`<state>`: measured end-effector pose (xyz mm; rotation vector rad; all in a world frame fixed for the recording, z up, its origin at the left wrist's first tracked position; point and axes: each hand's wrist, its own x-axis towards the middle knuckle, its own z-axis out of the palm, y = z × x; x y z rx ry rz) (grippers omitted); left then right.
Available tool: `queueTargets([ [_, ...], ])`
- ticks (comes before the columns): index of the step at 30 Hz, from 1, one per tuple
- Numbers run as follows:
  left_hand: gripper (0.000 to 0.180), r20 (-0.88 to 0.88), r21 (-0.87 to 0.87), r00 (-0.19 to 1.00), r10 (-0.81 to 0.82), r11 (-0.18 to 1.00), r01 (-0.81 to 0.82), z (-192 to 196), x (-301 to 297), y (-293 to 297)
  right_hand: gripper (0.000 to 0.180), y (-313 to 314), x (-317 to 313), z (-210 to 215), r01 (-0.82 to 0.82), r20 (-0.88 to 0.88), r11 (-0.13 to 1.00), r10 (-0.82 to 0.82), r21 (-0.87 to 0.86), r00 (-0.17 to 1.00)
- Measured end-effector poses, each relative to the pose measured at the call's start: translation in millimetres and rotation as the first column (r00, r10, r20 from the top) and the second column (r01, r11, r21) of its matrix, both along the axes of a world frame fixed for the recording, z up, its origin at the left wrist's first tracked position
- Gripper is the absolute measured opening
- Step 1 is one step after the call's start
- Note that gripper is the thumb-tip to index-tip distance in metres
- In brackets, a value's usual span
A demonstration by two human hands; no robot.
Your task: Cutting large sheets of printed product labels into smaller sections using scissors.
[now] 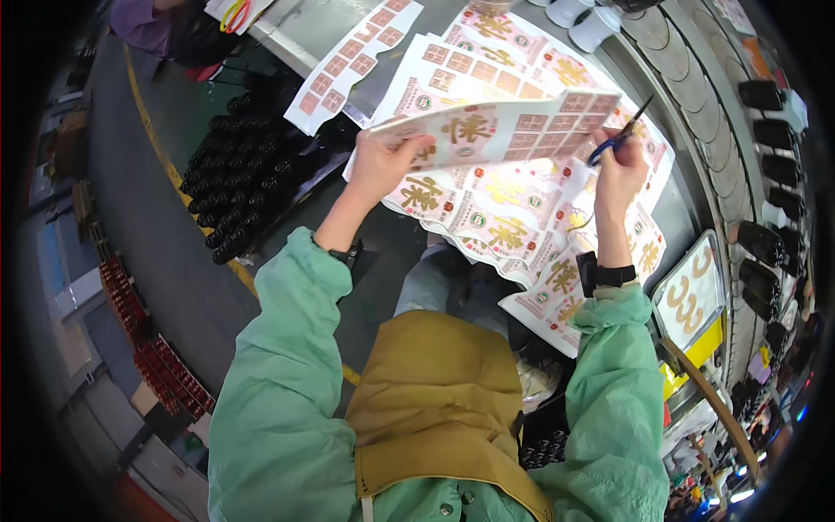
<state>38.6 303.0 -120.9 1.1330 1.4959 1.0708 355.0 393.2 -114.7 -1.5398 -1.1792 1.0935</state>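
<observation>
A printed label sheet [491, 130], with gold characters and rows of small pinkish-brown squares, is held tilted up above the table. My left hand [383, 165] is closed on its left end, thumb in front. In my right hand [622, 174] are blue-handled scissors [609, 150], their dark blades pointing up and away to the right. The right fingers are close to the sheet's right end; whether they also pinch it I cannot tell. Underneath lies an overlapping spread of similar label sheets [509, 204], some hanging over the near edge. A narrow strip of square labels [352, 65] lies at the far left.
Many glossy black rounded pieces [235, 183] are massed left of the table. A curved slatted conveyor [709, 139] runs along the right, with black pieces [761, 244] beyond it. A tray with tan curved pieces [689, 291] sits at the right. White cups [596, 28] stand at the back.
</observation>
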Motion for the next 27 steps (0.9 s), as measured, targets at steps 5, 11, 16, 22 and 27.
queueTargets([
  [5, 0.017, 0.019, -0.026, 0.998, 0.063, 0.998, -0.063, 39.0, -23.6, -0.4, 0.017, -55.2, 7.4, 34.5, -0.14, 0.079, 0.981, 0.152, -0.134, 0.985],
  [11, 0.017, 0.131, -0.048, 0.986, 0.104, 0.994, -0.099, 52.0, -34.9, 5.1, 0.06, -163.3, -25.9, 56.0, -0.604, -0.197, 0.585, 0.61, -0.541, 0.767],
  [16, 0.017, 0.181, -0.073, 0.983, 0.028, 0.997, -0.015, 59.7, -31.6, 0.7, 0.05, -148.6, -62.9, 65.2, -0.613, -0.303, 0.643, 0.535, -0.46, 0.789],
  [22, 0.014, 0.161, -0.085, 0.986, -0.042, 0.995, 0.057, 48.4, -38.6, 0.2, 0.034, -128.8, -80.7, 72.9, -0.465, -0.022, 0.702, 0.541, -0.539, 0.841],
  [27, 0.015, 0.268, -0.109, 0.961, -0.066, 0.989, 0.099, 48.2, -37.5, 5.0, 0.039, -146.8, -89.9, 74.5, -0.304, 0.029, 0.772, 0.384, -0.558, 0.923],
])
